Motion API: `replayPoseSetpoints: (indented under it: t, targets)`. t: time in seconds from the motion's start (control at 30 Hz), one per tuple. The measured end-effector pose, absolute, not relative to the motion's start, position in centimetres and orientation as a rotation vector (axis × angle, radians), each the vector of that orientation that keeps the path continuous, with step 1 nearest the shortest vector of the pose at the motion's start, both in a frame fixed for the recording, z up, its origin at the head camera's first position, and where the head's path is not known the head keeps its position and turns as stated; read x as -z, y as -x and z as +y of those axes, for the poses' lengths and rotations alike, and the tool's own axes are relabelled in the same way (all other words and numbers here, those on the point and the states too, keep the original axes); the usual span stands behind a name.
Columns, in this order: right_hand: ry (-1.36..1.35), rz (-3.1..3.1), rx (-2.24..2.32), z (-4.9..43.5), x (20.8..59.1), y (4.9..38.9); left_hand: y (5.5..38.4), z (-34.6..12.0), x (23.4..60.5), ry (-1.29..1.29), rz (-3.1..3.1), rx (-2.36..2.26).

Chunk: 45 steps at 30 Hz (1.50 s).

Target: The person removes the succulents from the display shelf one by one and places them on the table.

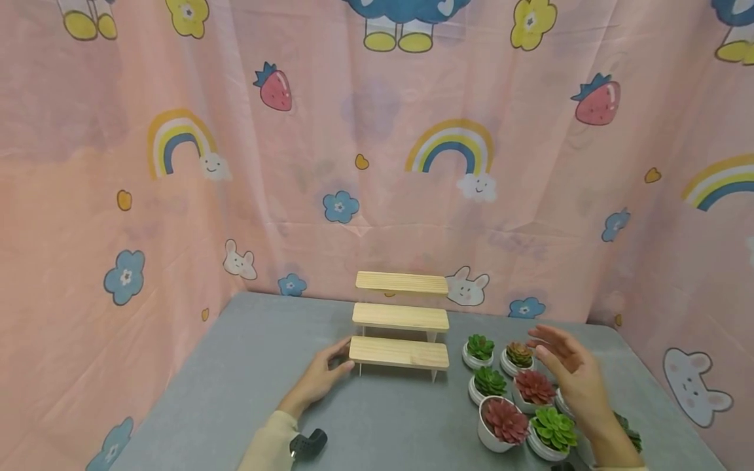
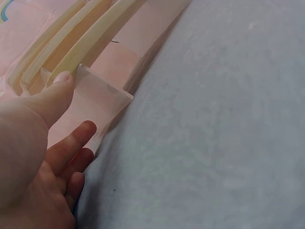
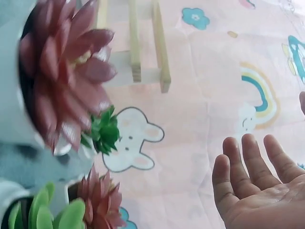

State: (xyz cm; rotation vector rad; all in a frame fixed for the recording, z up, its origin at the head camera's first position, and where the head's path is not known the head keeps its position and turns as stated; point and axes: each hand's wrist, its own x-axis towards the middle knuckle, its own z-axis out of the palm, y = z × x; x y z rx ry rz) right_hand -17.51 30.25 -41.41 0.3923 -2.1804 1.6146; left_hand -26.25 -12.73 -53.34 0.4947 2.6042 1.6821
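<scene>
A three-tier wooden display stand (image 1: 399, 352) with clear supports stands near the back of the grey table. At the left end of its lowest tier, my left hand (image 1: 321, 376) holds the stand, thumb at the front corner and index finger at the back corner. The left wrist view shows the thumb (image 2: 62, 83) on the tier's edge, the other fingers loosely bent beside the clear support (image 2: 95, 98). Over the potted succulents on the right, my right hand (image 1: 574, 373) hovers with fingers spread and nothing in it. A red succulent (image 3: 66, 71) looms close in the right wrist view.
Several small potted succulents cluster on the right of the table (image 1: 235, 392), among them a dark red one (image 1: 503, 422), a bright green one (image 1: 552, 430) and an orange-brown one (image 1: 519, 354). A pink patterned cloth (image 1: 365, 229) hangs behind the table.
</scene>
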Motion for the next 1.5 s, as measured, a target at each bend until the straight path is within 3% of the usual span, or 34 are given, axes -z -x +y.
replayPoseSetpoints:
  t: [1.5]
  targets:
    - [-0.631, -1.985, -1.809, 20.8, 41.4, 22.3, 26.4, -12.8, 53.2, -0.527, 2.602, -1.688]
